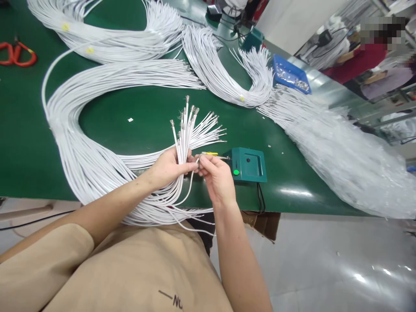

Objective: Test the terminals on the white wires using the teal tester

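My left hand [170, 167] is closed around a bunch of white cables [184, 141] that stand up from the fist with frayed, bare metal ends. Close beside it, my right hand [216, 175] pinches the tip of a single cable that curves up from below. The left thumb reaches across to that same tip. Under and left of my hands a large looped bundle of white cables [68, 143] lies on the green table. Just right of my right hand stands a small green device [248, 164] with a bright green button; a thin yellow-marked part [210, 153] points toward it.
More white cable bundles [126, 43] lie along the back. A blue tray [289, 73] holds small metal pieces. Plastic-wrapped cables [351, 151] cover the right side. Orange-handled cutters [17, 54] lie at far left. A person in a red sleeve [357, 65] is at the upper right.
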### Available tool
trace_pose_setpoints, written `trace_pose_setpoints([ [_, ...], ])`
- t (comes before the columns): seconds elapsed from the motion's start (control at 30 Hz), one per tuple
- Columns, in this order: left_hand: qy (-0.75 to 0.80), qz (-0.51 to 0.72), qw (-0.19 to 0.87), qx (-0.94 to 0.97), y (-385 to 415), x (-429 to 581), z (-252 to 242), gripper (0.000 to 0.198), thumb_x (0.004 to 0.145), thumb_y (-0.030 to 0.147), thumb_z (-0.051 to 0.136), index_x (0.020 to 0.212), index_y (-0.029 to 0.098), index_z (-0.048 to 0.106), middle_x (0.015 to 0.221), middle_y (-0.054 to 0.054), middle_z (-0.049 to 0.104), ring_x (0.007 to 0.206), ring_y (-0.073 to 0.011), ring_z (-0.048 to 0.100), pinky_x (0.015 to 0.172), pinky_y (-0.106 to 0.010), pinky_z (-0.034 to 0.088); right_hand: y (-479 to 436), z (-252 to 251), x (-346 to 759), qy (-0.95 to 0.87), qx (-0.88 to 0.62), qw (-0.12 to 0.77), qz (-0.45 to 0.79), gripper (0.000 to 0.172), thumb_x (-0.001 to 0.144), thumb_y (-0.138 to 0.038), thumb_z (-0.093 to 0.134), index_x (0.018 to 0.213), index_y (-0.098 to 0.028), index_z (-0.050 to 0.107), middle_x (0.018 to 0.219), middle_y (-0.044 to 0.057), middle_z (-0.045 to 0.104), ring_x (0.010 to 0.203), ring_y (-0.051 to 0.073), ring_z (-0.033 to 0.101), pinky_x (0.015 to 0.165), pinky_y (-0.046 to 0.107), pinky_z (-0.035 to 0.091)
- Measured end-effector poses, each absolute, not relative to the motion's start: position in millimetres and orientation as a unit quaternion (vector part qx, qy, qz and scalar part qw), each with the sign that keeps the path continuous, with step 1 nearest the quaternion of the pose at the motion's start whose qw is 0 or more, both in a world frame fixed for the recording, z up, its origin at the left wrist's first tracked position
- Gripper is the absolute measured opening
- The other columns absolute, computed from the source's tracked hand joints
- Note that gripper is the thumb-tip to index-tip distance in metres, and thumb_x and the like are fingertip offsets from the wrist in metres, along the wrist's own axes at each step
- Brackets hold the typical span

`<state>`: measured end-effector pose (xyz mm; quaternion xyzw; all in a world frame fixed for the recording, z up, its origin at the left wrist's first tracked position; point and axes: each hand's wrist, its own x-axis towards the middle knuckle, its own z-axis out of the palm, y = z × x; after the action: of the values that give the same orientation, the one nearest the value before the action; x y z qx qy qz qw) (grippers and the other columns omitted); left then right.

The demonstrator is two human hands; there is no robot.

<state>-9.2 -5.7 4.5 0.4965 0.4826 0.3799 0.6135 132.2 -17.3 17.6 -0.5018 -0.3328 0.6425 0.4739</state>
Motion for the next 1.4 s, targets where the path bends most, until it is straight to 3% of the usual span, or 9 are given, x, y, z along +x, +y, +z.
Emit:
trace_pose_setpoints([
  [0.1, 0.484, 0.384, 0.601, 0.507, -5.0, -7.1, 3.1, 0.020, 0.069, 0.021, 0.069, 0.069, 0.017, 0.049, 0.060, 0.005, 0.053, 0.056, -0.0094, 0.051, 0.057, -0.023, 0.041, -16.5, 15.5, 131.1, -0.245, -0.468, 0.473, 0.705, 0.016, 0.069, -0.029, 0.068, 0.064, -0.016, 0.062, 0.054, -0.007, 0.037, 0.050, 0.006, 0.032, 0.051, 0.022, 0.031],
  [0.27, 0.438, 0.386, 0.628, 0.514, -6.5, -3.7, 1.5, 0.014, 0.074, 0.023, 0.065, 0.073, 0.017, 0.053, 0.069, -0.001, 0.066, 0.067, -0.0155, 0.064, 0.068, -0.029, 0.048, -4.6, 22.9, 131.8, -0.275, -0.505, 0.458, 0.677, 0.028, 0.073, -0.044, 0.065, 0.071, -0.016, 0.065, 0.053, -0.007, 0.034, 0.048, 0.006, 0.031, 0.048, 0.022, 0.031],
  [0.43, 0.437, 0.398, 0.628, 0.506, -8.3, -4.0, 3.2, 0.016, 0.074, 0.027, 0.067, 0.073, 0.017, 0.055, 0.070, -0.001, 0.066, 0.069, -0.0171, 0.065, 0.070, -0.030, 0.050, 2.3, 25.1, 133.1, -0.326, -0.517, 0.400, 0.683, 0.031, 0.067, -0.043, 0.070, 0.057, -0.018, 0.054, 0.052, -0.007, 0.036, 0.047, 0.007, 0.033, 0.047, 0.023, 0.034],
  [0.6, 0.483, 0.391, 0.572, 0.536, -5.7, -8.3, 3.0, 0.016, 0.071, 0.024, 0.069, 0.068, 0.017, 0.054, 0.066, 0.002, 0.063, 0.064, -0.0140, 0.060, 0.065, -0.027, 0.046, -4.5, 21.8, 136.8, -0.291, -0.497, 0.410, 0.708, 0.029, 0.067, -0.042, 0.071, 0.062, -0.017, 0.058, 0.055, -0.007, 0.037, 0.050, 0.006, 0.034, 0.053, 0.023, 0.038],
  [0.73, 0.467, 0.381, 0.604, 0.521, -3.5, -8.6, -0.4, 0.018, 0.072, 0.028, 0.068, 0.069, 0.017, 0.054, 0.065, 0.001, 0.062, 0.062, -0.0137, 0.059, 0.061, -0.026, 0.045, -11.4, 20.3, 137.5, -0.294, -0.505, 0.433, 0.686, 0.022, 0.071, -0.038, 0.069, 0.075, -0.017, 0.067, 0.060, -0.005, 0.048, 0.053, 0.007, 0.041, 0.058, 0.024, 0.041],
  [0.9, 0.452, 0.402, 0.641, 0.472, -3.9, -7.8, 0.3, 0.026, 0.070, 0.026, 0.071, 0.090, 0.016, 0.056, 0.069, 0.001, 0.062, 0.061, -0.0126, 0.058, 0.060, -0.024, 0.044, -17.0, 21.4, 133.7, -0.414, -0.582, 0.452, 0.535, 0.018, 0.074, -0.035, 0.067, 0.078, -0.018, 0.069, 0.078, 0.002, 0.067, 0.071, 0.013, 0.058, 0.072, 0.028, 0.048],
  [1.0, 0.429, 0.396, 0.683, 0.440, -3.3, -8.1, 4.7, 0.039, 0.071, 0.024, 0.069, 0.108, 0.016, 0.057, 0.070, 0.002, 0.061, 0.058, -0.0102, 0.055, 0.059, -0.023, 0.044, -19.0, 18.6, 131.8, -0.505, -0.608, 0.435, 0.431, 0.015, 0.080, -0.032, 0.061, 0.082, -0.019, 0.067, 0.084, 0.003, 0.069, 0.078, 0.016, 0.061, 0.076, 0.031, 0.049],
  [1.23, 0.385, 0.375, 0.771, 0.343, 3.1, -7.6, 5.3, 0.037, 0.066, 0.015, 0.071, 0.102, 0.013, 0.062, 0.071, 0.001, 0.060, 0.062, -0.0102, 0.057, 0.058, -0.023, 0.042, -22.5, 0.4, 138.5, -0.770, -0.577, 0.269, 0.041, 0.028, 0.093, -0.022, 0.037, 0.075, -0.018, 0.059, 0.080, 0.009, 0.057, 0.080, 0.021, 0.050, 0.077, 0.035, 0.041],
  [1.4, 0.419, 0.380, 0.721, 0.401, 8.0, -3.5, -0.3, 0.041, 0.066, 0.018, 0.071, 0.105, 0.015, 0.060, 0.068, 0.004, 0.058, 0.062, -0.0112, 0.060, 0.067, -0.027, 0.047, -8.1, 7.0, 166.7, -0.822, -0.535, 0.195, 0.032, 0.023, 0.094, -0.024, 0.039, 0.094, -0.017, 0.061, 0.090, 0.010, 0.062, 0.087, 0.022, 0.052, 0.079, 0.035, 0.040],
])
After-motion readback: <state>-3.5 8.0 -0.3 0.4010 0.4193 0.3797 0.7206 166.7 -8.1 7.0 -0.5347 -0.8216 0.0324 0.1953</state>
